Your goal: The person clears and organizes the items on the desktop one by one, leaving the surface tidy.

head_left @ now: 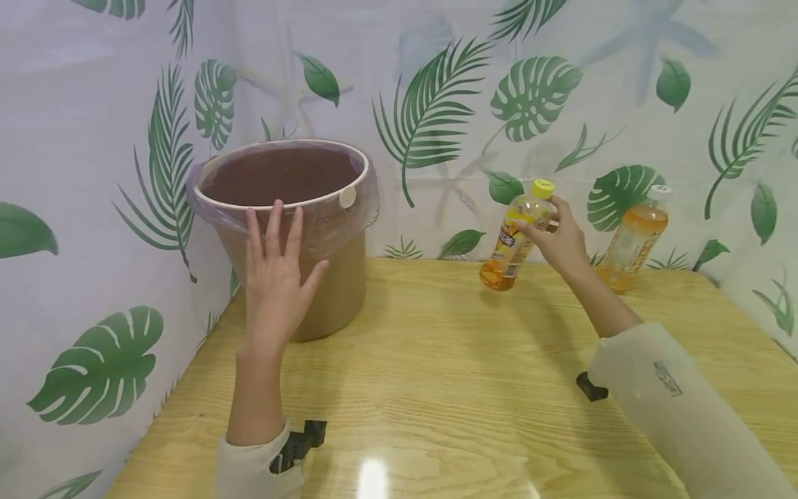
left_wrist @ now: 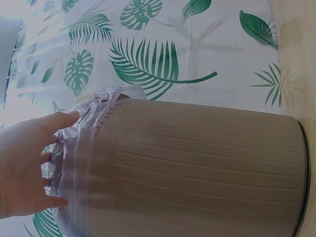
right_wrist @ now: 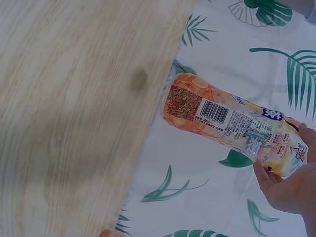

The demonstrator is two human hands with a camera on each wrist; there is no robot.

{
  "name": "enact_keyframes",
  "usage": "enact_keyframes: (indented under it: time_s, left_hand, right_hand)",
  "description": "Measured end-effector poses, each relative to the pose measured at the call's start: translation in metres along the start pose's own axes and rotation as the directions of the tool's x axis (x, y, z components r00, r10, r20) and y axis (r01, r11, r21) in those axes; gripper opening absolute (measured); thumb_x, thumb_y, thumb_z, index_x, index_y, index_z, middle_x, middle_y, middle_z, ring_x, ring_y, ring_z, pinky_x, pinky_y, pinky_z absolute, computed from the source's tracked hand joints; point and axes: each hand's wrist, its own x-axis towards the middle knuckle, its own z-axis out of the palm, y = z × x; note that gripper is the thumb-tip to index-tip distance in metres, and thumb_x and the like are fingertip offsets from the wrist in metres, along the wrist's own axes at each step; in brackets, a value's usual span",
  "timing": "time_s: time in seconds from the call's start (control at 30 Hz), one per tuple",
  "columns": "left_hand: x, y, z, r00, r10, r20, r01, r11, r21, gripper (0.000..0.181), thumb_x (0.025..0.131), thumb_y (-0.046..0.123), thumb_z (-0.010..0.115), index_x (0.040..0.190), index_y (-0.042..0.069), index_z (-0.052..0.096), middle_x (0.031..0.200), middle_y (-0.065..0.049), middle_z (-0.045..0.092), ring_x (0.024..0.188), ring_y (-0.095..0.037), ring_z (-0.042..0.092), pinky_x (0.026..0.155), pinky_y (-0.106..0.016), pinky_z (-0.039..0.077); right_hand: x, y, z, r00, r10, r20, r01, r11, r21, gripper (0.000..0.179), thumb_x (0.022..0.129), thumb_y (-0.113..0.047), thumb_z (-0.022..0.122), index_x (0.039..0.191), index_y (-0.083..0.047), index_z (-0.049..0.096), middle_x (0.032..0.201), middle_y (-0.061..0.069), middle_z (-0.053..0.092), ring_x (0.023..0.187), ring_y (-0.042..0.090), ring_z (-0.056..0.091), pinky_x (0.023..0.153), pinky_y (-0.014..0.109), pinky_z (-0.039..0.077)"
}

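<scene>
My right hand [head_left: 559, 239] grips a plastic drink bottle [head_left: 503, 258] with a yellow cap around its upper part. The bottle tilts, and orange liquid lies in its lower part; its printed label and barcode show in the right wrist view. At the left, my left hand [head_left: 274, 284] has its fingers spread against the near rim of a brown trash can [head_left: 337, 291]. In the left wrist view its fingertips touch the clear plastic liner [left_wrist: 79, 163] folded over that rim. The can's inside looks dark, and its bottom is hidden.
A second bottle [head_left: 634, 239], white-capped with orange liquid, stands at the right rear behind my right forearm. Beneath everything is a wood-grain table [head_left: 424, 374]. A leaf-patterned curtain [head_left: 436, 125] hangs along the back and both sides.
</scene>
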Motion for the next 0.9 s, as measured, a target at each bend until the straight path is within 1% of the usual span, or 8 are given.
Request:
enact_keyframes:
  time_s: [0.23, 0.4, 0.6, 0.9]
  left_hand:
    - [0.0, 0.0, 0.001, 1.0, -0.003, -0.001, 0.003, 1.0, -0.004, 0.078, 0.087, 0.033, 0.062, 0.147, 0.01, 0.017, 0.152, -0.006, -0.004, 0.134, -0.03, -0.017, 0.108, -0.044, 0.001]
    - [0.0, 0.0, 0.001, 1.0, -0.005, -0.001, 0.005, 1.0, -0.01, 0.078, 0.087, 0.033, 0.062, 0.147, 0.01, 0.018, 0.152, -0.006, -0.003, 0.134, -0.029, -0.018, 0.108, -0.045, 0.002]
    - [0.0, 0.001, 0.001, 1.0, -0.009, -0.001, 0.009, 1.0, -0.01, 0.078, 0.087, 0.033, 0.062, 0.147, 0.01, 0.018, 0.152, -0.005, -0.004, 0.134, -0.029, -0.018, 0.108, -0.044, 0.001]
    - [0.001, 0.001, 0.001, 1.0, -0.01, 0.001, 0.01, 1.0, -0.009, 0.077, 0.087, 0.033, 0.062, 0.147, 0.01, 0.018, 0.152, -0.005, -0.004, 0.134, -0.029, -0.018, 0.108, -0.047, 0.002]
  right_hand:
    - [-0.005, -0.011, -0.001, 0.999, -0.039, -0.008, 0.039, 0.999, 0.037, 0.086, 0.083, -0.044, 0.063, 0.148, -0.017, 0.012, 0.139, 0.025, 0.028, 0.122, 0.041, 0.037, 0.091, 0.052, 0.039]
    - [-0.008, -0.022, 0.0, 0.998, -0.067, -0.012, 0.067, 0.997, 0.042, 0.086, 0.083, -0.044, 0.063, 0.148, -0.018, 0.014, 0.139, 0.024, 0.029, 0.122, 0.04, 0.037, 0.091, 0.051, 0.04]
    - [-0.011, -0.037, 0.001, 0.996, -0.083, -0.015, 0.084, 0.995, 0.05, 0.085, 0.083, -0.044, 0.063, 0.148, -0.019, 0.014, 0.139, 0.023, 0.031, 0.121, 0.038, 0.038, 0.089, 0.049, 0.042]
    - [-0.015, -0.053, 0.002, 0.995, -0.095, -0.005, 0.095, 0.992, 0.078, 0.083, 0.084, -0.044, 0.063, 0.148, -0.024, 0.013, 0.139, 0.019, 0.033, 0.122, 0.034, 0.04, 0.079, 0.042, 0.045]
